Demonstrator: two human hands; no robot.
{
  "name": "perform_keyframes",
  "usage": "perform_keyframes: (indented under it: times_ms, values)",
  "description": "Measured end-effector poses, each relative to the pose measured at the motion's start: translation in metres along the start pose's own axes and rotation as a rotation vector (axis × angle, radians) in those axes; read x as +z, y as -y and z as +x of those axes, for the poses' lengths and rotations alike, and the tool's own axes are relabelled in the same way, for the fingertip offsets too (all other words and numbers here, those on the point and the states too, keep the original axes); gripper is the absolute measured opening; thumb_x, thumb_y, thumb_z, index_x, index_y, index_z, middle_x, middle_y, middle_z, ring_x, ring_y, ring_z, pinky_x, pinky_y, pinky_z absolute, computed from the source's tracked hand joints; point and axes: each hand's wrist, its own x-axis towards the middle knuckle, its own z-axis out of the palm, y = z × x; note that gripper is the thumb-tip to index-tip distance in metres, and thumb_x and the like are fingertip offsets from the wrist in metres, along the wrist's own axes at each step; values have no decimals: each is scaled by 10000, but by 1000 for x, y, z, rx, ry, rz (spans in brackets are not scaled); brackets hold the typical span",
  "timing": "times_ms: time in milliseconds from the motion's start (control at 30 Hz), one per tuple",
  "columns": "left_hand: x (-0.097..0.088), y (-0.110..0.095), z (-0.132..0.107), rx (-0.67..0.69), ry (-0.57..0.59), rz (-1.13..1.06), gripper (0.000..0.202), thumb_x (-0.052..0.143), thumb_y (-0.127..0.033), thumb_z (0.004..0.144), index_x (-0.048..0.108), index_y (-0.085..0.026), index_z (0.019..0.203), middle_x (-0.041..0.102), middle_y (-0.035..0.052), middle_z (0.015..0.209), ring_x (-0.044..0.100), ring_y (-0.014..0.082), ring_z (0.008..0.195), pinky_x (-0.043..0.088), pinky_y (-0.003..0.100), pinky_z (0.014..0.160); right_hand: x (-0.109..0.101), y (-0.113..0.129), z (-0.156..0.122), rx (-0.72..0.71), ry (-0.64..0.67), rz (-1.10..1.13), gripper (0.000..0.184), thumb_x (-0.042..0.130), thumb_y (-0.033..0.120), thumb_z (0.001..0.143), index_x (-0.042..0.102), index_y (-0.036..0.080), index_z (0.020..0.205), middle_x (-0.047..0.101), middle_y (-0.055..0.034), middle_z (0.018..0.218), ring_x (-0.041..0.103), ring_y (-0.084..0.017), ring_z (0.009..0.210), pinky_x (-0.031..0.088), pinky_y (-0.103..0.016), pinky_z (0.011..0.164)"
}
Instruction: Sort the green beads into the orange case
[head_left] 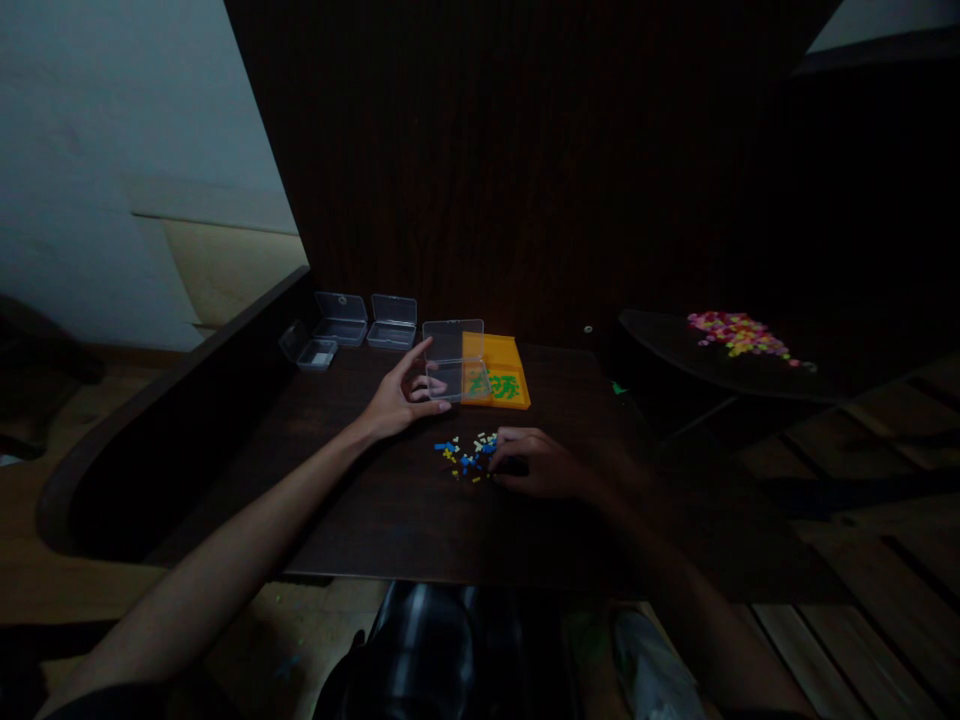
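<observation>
My left hand (401, 398) rests on a dark table (390, 520), fingers apart around the near left edge of an open clear plastic box (453, 360). Behind that box lies an orange tray (501, 372) with green small pieces in it. In the dim light my right hand (534, 462) lies curled beside a small heap of blue, yellow and white pieces (466, 452), fingertips at the heap's right edge. Whether it grips a piece I cannot see.
Three more clear boxes (341, 318) stand at the table's back left, one of them open. A dark round surface at the right carries a heap of pink and yellow pieces (739, 334). A dark wall panel rises behind the table.
</observation>
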Motion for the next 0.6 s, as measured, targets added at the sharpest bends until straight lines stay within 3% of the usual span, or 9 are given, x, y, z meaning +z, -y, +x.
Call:
perform_keyframes:
  times_ms: [600]
  values:
    - [-1,2,-1,15,41,0,995,831,-92,569,393,-380,1415,471,51,1184,609,157,919,547,398,889,2,2,0,16,-7,-32,71,685,229,792,689,204,858,625,-27,855,588,-148,780,439,-260,709]
